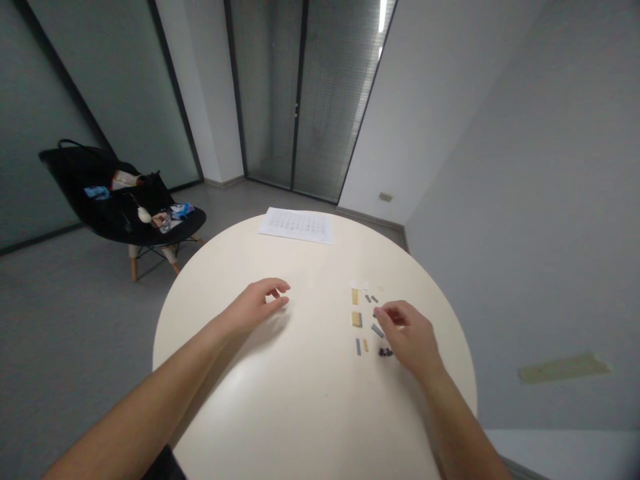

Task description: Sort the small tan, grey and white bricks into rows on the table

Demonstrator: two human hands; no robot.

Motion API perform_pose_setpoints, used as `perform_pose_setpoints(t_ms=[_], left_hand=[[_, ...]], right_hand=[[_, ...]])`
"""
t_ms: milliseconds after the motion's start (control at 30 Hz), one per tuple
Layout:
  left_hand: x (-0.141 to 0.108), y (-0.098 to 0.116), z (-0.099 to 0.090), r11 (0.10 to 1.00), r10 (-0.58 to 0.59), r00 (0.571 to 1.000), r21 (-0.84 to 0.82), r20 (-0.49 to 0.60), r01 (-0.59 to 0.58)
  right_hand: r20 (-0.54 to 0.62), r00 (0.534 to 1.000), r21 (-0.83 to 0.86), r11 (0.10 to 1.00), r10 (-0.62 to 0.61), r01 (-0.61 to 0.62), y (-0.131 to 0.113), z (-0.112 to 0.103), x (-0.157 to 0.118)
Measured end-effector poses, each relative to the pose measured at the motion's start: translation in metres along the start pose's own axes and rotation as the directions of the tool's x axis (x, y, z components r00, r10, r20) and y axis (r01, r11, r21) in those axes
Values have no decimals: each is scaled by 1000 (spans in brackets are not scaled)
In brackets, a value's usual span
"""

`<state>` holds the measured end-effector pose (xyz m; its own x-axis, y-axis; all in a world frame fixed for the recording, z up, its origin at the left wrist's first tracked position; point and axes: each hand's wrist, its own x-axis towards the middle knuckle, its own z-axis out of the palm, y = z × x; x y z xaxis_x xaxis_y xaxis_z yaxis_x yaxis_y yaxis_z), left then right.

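My left hand (261, 301) hovers above the left-middle of the white round table (300, 413), thumb and fingers apart and nothing between them. On the right, my right hand (411, 332) is over a group of small toy building bricks, thumb and forefinger pinched together; a tiny dark bit shows at the fingertips, too small to name. Around it lie a tan brick (355, 297), a tan-and-grey block (357, 319), a grey strip (358, 347), a small tan strip (366, 345), a grey piece (377, 331) and a cluster of dark pieces (385, 352). My right hand hides part of the group.
A printed paper sheet (296, 225) lies at the table's far edge. Small grey pieces (371, 299) sit beyond my right hand. Behind at left stands a black chair (85, 200) with a bag and packets on it. A wall (540, 233) rises to the right.
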<state>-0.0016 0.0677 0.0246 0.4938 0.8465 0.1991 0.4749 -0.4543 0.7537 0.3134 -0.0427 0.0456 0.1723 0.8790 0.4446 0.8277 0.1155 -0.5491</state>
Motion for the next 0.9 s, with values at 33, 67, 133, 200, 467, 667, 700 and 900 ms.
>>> perform_pose_setpoints(t_ms=[33,67,133,200,467,667,700,900], left_hand=[[-2,-1,-2,999,12,999,34,29,-13],[-4,-1,-3,996,33,997,80,68,-38],[-11,-3,-3,973,71,985,206,157,-103],[-18,-6,-1,929,63,973,343,223,-138],[-33,-19,17,830,57,975,533,215,-166],[-33,-17,22,828,73,965,523,252,-200],[-33,-18,22,829,81,963,519,259,-209],[-33,-23,25,832,102,963,509,250,-220]], right_hand=[[29,996,-3,997,-81,81,-6,5,1],[50,986,-13,987,-158,159,-13,12,1],[85,957,-61,957,-277,282,-24,26,-1],[154,933,-129,929,-326,346,-34,41,-5],[423,861,-202,897,-282,393,-47,79,-22],[534,818,-181,916,-213,357,-46,83,-26],[549,811,-179,918,-205,353,-46,83,-26],[586,789,-176,922,-184,345,-50,84,-27]])
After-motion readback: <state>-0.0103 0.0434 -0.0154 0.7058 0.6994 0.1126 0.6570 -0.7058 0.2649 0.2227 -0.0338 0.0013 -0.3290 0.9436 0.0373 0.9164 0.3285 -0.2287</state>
